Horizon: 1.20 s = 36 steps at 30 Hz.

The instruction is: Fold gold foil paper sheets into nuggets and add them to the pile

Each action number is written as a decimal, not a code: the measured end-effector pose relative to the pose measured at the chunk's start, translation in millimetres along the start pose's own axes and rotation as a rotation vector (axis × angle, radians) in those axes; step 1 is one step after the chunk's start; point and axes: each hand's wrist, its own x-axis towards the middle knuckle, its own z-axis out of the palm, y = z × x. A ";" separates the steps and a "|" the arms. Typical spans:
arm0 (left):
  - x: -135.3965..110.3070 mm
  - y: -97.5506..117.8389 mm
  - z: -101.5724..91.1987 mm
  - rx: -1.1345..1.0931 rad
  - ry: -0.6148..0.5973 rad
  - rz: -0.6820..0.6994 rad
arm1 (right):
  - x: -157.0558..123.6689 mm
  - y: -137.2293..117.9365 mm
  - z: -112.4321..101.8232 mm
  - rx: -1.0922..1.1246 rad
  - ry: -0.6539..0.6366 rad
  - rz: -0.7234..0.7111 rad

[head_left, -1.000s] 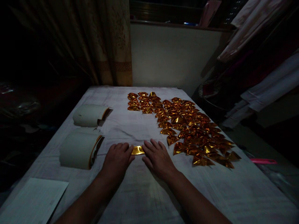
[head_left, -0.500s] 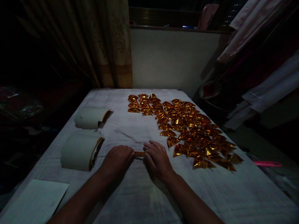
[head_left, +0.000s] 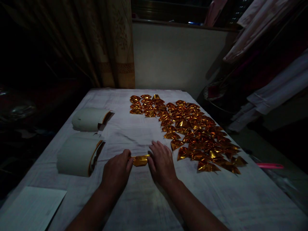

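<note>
The left hand (head_left: 117,169), left of the gold pile (head_left: 196,133), pinches one end of a shiny gold strip (head_left: 141,160). The strip lies left of the pile too, on the near side. The right hand (head_left: 163,163), just left of the pile, has its thumb at the other end; I can't tell if it grips. The strip looks light, thin, bendy, maybe slippery, and could tear. Hold both ends softly.

Gap between foil pieces (head_left: 182,124) and stacks (head_left: 77,155)
</note>
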 end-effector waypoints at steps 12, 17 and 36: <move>-3.0 -8.9 10.6 -0.010 0.145 0.090 | -15.2 9.8 -21.5 -0.073 -0.362 -0.133; -13.9 -2.9 28.2 -0.013 0.241 0.476 | -16.2 12.3 -20.7 -0.077 -0.350 -0.143; -39.6 -39.2 31.4 0.174 0.207 0.475 | -16.4 2.9 -20.4 -0.102 -0.345 -0.122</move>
